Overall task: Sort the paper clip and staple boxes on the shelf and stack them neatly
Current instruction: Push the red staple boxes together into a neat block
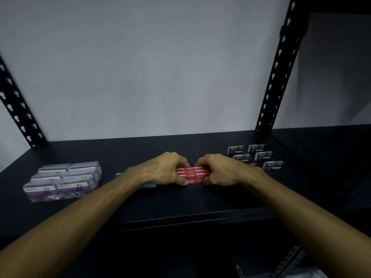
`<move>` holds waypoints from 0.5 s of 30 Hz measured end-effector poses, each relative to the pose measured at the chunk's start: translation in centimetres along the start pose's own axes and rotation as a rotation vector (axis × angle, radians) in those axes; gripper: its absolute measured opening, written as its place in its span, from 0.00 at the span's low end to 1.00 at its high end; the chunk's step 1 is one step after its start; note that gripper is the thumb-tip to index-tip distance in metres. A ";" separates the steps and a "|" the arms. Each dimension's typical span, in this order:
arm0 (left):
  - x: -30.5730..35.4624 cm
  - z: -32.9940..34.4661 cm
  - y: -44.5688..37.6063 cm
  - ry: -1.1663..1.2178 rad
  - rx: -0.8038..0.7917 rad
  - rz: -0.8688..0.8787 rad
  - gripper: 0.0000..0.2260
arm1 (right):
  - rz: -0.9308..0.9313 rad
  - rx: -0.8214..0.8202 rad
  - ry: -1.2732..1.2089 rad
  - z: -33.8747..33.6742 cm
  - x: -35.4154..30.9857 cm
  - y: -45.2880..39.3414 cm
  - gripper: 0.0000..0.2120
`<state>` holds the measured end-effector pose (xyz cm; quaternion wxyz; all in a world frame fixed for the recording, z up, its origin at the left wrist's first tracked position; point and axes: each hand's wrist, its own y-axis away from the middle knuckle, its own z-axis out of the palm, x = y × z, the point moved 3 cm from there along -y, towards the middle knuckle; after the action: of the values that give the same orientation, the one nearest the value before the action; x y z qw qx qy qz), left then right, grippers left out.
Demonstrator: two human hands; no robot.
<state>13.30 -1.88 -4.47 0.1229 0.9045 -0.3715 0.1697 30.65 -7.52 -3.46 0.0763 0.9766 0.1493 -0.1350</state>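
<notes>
- Red staple boxes (192, 174) sit mid-shelf, pinched between my left hand (166, 169) and right hand (220, 170), fingers curled on each end.
- I'd squeeze evenly, squaring edges.
- Black staple boxes (256, 156) lie loose right of my grip; paper clip boxes (64, 180) are stacked left.

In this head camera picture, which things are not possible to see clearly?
- Blue boxes: head view, mostly hidden behind the left hand and its forearm; count unclear.
- Red staple boxes: both ends covered by the left hand and right hand; count unclear.
- One black staple box: largely hidden behind the right hand.
- Paper clip boxes: blurred, labels unreadable.
</notes>
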 end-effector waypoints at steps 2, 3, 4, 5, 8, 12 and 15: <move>-0.1 0.0 -0.1 -0.007 -0.001 0.000 0.21 | -0.004 0.005 -0.002 0.1 0.0 0.0 0.19; -0.1 0.0 -0.1 -0.008 0.001 0.000 0.21 | -0.005 0.007 -0.006 0.1 0.0 -0.1 0.19; -0.2 0.1 -0.1 -0.008 0.005 -0.001 0.21 | -0.006 0.010 -0.008 0.1 0.0 -0.1 0.18; -0.2 0.1 -0.1 -0.007 0.012 -0.001 0.20 | -0.006 0.013 -0.008 0.1 0.0 -0.1 0.18; -0.3 0.2 -0.1 -0.016 0.033 0.003 0.20 | 0.001 0.020 -0.008 0.0 -0.1 0.0 0.18; -0.1 -0.1 0.1 -0.017 0.030 0.006 0.26 | 0.022 0.030 -0.026 0.0 0.0 0.1 0.25; 0.1 -0.7 0.4 -0.043 0.049 -0.005 0.33 | 0.058 0.044 -0.028 -0.1 0.3 0.5 0.36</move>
<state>12.96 -1.95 -3.71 0.0928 0.9116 -0.3677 0.1589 31.04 -7.87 -3.42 0.0609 0.9799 0.1168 -0.1495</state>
